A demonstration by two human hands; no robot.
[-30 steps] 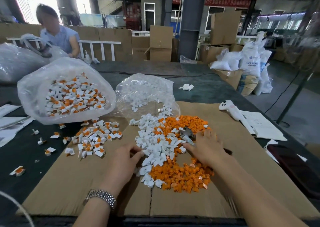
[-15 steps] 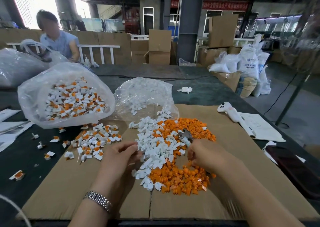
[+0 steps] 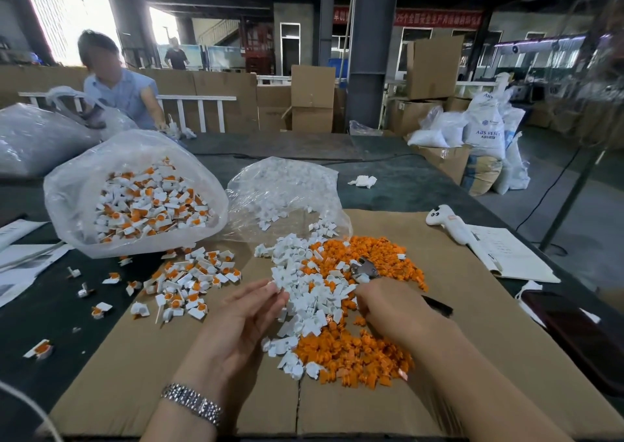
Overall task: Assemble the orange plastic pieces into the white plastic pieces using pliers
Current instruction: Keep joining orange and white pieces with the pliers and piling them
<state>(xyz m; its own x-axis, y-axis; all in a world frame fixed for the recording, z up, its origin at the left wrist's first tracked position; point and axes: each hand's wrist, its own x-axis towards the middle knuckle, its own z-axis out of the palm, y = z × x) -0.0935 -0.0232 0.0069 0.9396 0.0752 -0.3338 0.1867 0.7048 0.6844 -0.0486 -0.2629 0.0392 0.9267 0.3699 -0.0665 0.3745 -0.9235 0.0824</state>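
Metal pliers (image 3: 366, 269) half hidden by right hand (image 3: 388, 306), grip unclear

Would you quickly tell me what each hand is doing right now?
Left hand: pinches a white piece at its fingertips.
Right hand: grips the pliers.

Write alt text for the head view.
Over a pile of white plastic pieces and orange plastic pieces on cardboard, the left hand pinches a white piece while the right hand grips pliers.
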